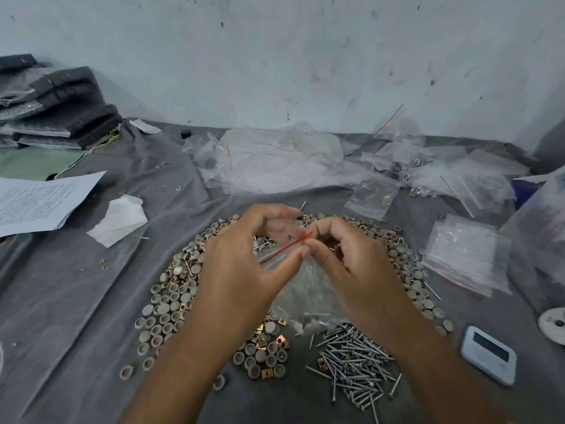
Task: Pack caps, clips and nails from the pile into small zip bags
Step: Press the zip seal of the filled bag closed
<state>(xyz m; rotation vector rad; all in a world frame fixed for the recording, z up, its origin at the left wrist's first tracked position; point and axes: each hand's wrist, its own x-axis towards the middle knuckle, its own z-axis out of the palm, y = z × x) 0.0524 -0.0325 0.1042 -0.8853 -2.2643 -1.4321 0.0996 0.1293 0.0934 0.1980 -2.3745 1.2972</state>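
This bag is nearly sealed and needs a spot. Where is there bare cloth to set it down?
Bare grey cloth lies left of the caps, below the tissue. The far edge is crowded with zip bags; the right holds the bag stack.

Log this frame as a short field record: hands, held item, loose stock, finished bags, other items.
left hand: pinches the zip bag's red strip
right hand: pinches the same strip
zip bag: clear, held over the pile, nails inside
caps: ring-shaped pile on the grey cloth
clips: brass, mixed among caps
nails: loose heap, front right
empty bags: stack at right
filled bags: near the wall
timer: front right
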